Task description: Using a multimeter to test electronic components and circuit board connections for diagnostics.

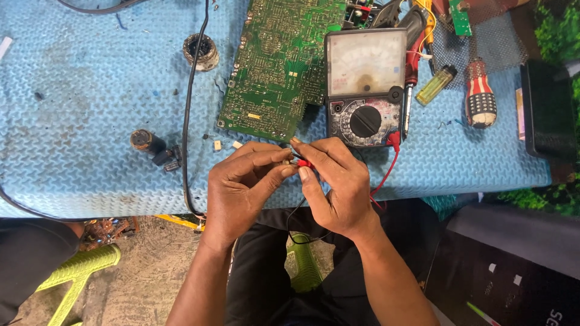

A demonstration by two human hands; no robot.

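Observation:
My left hand (241,184) and my right hand (335,184) meet at the near edge of a blue foam mat (90,102). The right hand pinches a red test probe (304,163), whose tip lies between both hands' fingertips. The left hand's thumb and fingers pinch something small against the probe tips; it is too small to make out. A red lead (386,172) and a black lead (296,220) run from the hands to an analog multimeter (365,87) just beyond them. A green circuit board (278,63) lies to the meter's left.
A black cable (188,115) crosses the mat. Also on the mat lie a small black cylinder part (147,142), a round coil (201,51), a yellow lighter (436,84), a screwdriver with a striped handle (480,93) and a soldering iron (412,72). A dark box (548,111) sits at the right.

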